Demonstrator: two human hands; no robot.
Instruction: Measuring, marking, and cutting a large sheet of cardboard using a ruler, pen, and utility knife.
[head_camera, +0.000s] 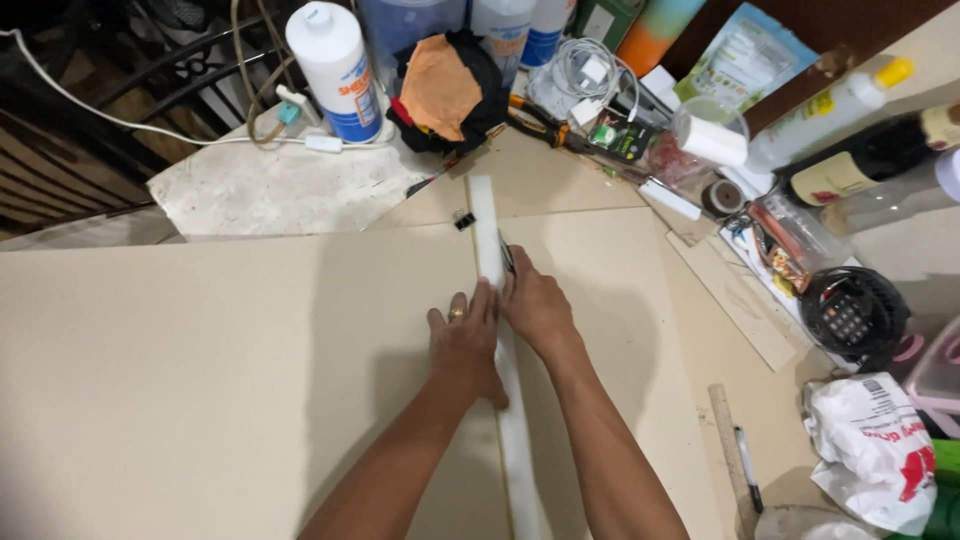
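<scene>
Cardboard sheet (230, 380) lay flat over the worktop (280, 190), a long white straightedge (490, 240) across it. The left hand (465, 345) pressed the straightedge flat; the right hand (535, 305) gripped a knife (507, 255) against its edge — the cut looked partway along, its far stretch uncut.

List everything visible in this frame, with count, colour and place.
large cardboard sheet: one, beige, covering the table
long straightedge strip: one, white, lying along the sheet's middle
binder clip: one, black, at the strip's far end
plastic bottle: one, white with blue label, top left
wooden ruler: one, tan, right edge
pen: one, black, beside the ruler
calculator: one, black, right
left hand: pressing on the strip
right hand: against the strip's right edge, holding a dark tool
</scene>
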